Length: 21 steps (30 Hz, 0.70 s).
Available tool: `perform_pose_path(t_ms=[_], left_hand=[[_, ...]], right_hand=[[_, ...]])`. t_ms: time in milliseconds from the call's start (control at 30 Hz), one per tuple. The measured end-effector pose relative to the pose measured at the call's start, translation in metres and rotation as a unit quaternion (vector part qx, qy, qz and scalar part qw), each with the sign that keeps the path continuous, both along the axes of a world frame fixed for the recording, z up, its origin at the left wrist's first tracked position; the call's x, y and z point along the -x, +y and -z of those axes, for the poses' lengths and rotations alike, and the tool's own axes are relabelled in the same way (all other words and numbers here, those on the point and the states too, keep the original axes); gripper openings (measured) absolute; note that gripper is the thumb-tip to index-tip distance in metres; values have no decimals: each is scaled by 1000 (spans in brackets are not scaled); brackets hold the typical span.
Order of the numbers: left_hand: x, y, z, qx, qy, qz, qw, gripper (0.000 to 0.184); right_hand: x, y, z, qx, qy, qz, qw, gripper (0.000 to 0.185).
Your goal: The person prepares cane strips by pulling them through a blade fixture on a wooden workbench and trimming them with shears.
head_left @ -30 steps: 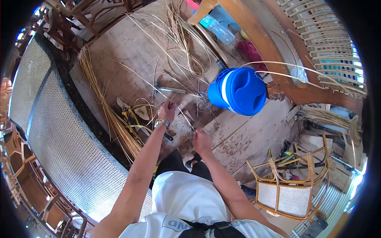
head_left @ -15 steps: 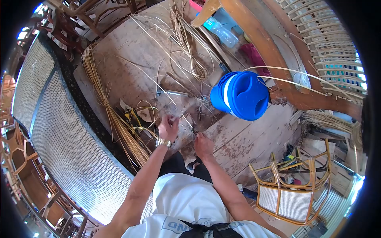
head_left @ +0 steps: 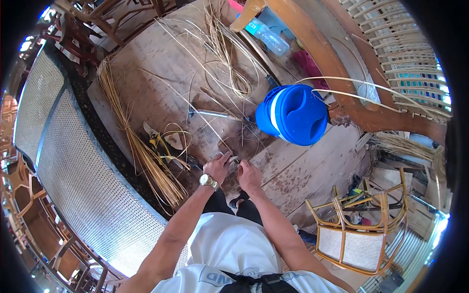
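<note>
A long thin cane strip (head_left: 213,131) runs over the floor from the upper left down to my hands. My left hand (head_left: 218,166), with a metal wristwatch (head_left: 209,182) on its wrist, is closed at the strip's near end. Close beside it, my right hand (head_left: 249,176) is closed in a pinch on the same strip. A small pale piece shows between the hands; its exact shape is unclear. Left of my left hand lie yellow-handled cutters (head_left: 159,146), beside a loop of cane.
A tied cane bundle (head_left: 128,129) lies left, beside a woven cane panel (head_left: 93,171). Ahead are a coiled cane hank (head_left: 237,80) and a metal tool (head_left: 215,114). A blue lidded bucket (head_left: 295,115), a plastic bottle (head_left: 271,39) and a rattan chair (head_left: 361,229) stand or lie right.
My left hand has moved right and down, from beside the cutters to the strip near my right hand. The right hand has stayed nearly in place. The view has shifted slightly.
</note>
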<state>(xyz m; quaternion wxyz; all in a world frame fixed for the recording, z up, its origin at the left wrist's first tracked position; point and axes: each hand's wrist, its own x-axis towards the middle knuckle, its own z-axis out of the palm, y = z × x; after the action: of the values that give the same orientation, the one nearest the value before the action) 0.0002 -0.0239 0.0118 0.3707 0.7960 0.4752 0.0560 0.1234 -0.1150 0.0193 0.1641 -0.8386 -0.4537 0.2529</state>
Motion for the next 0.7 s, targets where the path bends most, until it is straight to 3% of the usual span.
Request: perform_pose_path(t_ms=[200,333,467,600,700], left_hand=[[14,14,12,-11,-92,-5,996,26],[14,15,14,-26,-58,71,995,24],[0,10,14,-47,-57,49,996,23],[-4,7,19,-46,13,105,993,24],[12,-3,1,65,175,64,980,40]], right_hand=[[-2,1,3,50,10,-6,999,10],[-1,0,1,59,2,-1,998,9],[-1,0,0,5,7,-2,1000,12],[3,-1,2,7,-5,5,1000,13],[0,-3,-2,29,-8,5,1000,12]])
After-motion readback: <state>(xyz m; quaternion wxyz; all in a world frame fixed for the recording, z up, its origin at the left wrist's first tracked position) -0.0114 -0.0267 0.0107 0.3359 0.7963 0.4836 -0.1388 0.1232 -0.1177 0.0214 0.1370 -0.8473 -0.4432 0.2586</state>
